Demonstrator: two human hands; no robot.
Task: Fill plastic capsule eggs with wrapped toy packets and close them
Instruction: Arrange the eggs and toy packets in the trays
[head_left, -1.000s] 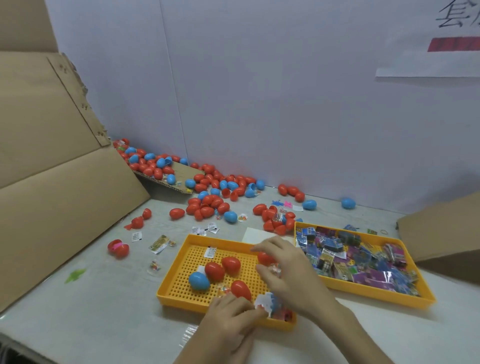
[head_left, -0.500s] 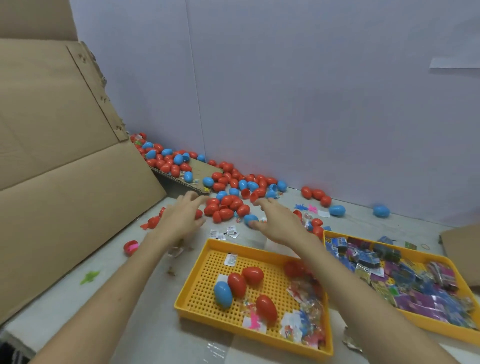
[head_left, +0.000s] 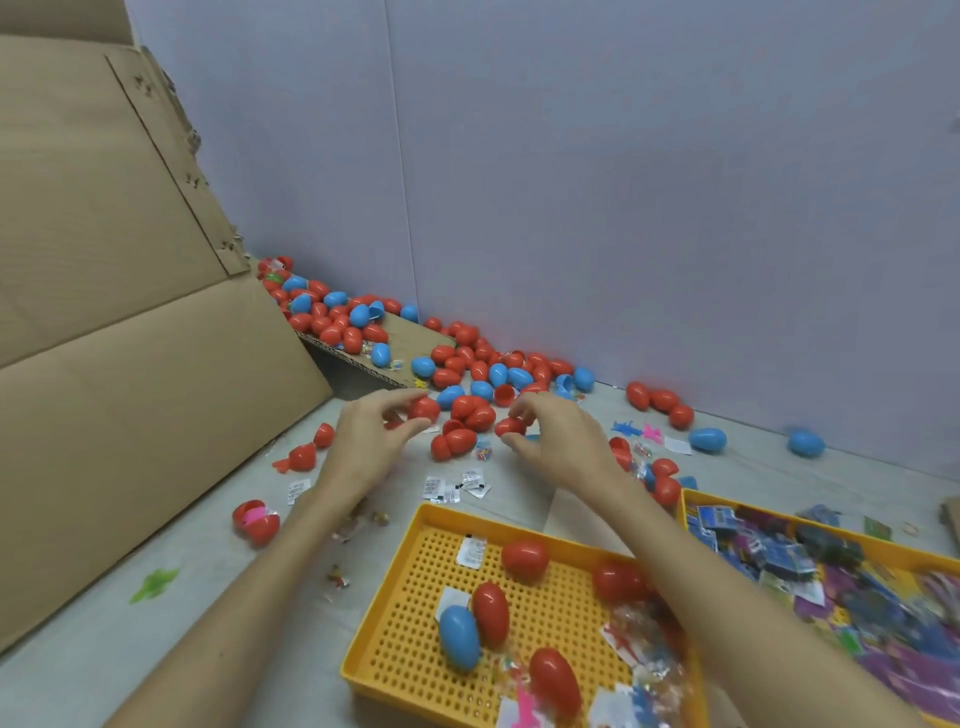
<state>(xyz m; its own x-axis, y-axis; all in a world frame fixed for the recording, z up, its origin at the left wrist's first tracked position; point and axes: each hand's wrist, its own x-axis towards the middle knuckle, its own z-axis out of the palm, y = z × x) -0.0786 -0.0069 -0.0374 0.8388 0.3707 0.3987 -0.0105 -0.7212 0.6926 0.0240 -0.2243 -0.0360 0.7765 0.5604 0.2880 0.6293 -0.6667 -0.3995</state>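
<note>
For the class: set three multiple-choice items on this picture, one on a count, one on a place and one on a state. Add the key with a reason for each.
1. How many blue eggs lie in the perforated yellow tray?
A. none
B. one
C. three

2. Where are the left hand and the right hand?
A. at the egg pile by the wall
B. inside the perforated yellow tray
C. in the packet tray

3. What is the left hand doing?
A. lying flat
B. holding a packet
C. pinching a red egg

Key: B, a single blue egg lies among red ones. A, both hands reach past the tray. C, thumb and fingers close on the egg.
</note>
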